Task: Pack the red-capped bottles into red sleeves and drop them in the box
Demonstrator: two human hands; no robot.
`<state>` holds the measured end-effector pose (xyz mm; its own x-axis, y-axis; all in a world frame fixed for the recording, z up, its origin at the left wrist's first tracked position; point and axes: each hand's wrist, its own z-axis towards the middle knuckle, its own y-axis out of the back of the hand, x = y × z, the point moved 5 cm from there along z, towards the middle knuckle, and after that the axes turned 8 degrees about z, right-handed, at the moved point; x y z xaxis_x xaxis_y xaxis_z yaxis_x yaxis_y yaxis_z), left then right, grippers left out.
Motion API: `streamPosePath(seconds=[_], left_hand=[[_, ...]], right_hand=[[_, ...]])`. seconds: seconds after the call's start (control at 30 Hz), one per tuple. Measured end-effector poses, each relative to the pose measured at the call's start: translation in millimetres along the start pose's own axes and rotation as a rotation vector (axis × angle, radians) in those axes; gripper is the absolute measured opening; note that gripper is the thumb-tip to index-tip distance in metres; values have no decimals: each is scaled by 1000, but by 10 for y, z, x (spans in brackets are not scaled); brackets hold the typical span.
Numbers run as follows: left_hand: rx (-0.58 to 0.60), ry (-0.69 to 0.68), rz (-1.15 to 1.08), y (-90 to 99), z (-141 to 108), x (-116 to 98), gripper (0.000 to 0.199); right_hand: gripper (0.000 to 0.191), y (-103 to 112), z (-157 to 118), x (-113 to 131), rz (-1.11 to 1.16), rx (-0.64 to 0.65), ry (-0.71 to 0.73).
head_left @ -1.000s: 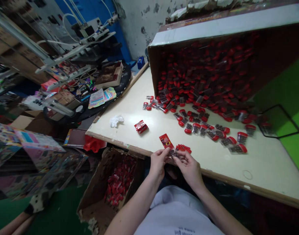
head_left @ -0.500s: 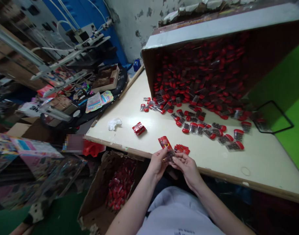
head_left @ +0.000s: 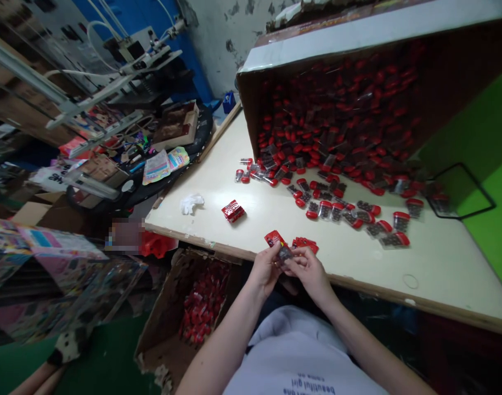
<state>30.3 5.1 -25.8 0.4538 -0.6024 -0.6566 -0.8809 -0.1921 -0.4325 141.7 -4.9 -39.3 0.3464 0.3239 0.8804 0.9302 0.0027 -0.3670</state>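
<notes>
Left hand point(head_left: 265, 270) and right hand point(head_left: 311, 272) are nearly closed, fingertips pinching a red packet point(head_left: 284, 253) above the near edge of the table point(head_left: 357, 266). Packet judged light, flexible, slick; grip by its sides. Closest obstruction: red cards point(head_left: 305, 244) on the table. Small jars point(head_left: 336, 211) and a box point(head_left: 341, 41) occupy the table's far side.

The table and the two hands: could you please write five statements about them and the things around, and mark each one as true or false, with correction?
1. The left hand and the right hand both hold the red-and-clear packet. True.
2. In the view, the crumpled white wad lies right of the red bundle. False: it lies left of it.
3. Red-topped packs lie inside and in front of the large carton. True.
4. The lower box holds blue bottles. False: red packages lie in it.
5. A thin ring lies on the table. True.
</notes>
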Motion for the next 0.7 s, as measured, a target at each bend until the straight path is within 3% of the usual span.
streamPosePath(seconds=[0.2,0.4,0.7], left_hand=[[53,88,54,-22,-53,-34,37],[105,96,-3,-79,-131,71,35],[67,79,4,-64,-122,67,38]], right_hand=[[43,183,-19,212,-483,23,215],[34,204,32,279,-573,26,307],[39,223,47,252,-536,29,294]])
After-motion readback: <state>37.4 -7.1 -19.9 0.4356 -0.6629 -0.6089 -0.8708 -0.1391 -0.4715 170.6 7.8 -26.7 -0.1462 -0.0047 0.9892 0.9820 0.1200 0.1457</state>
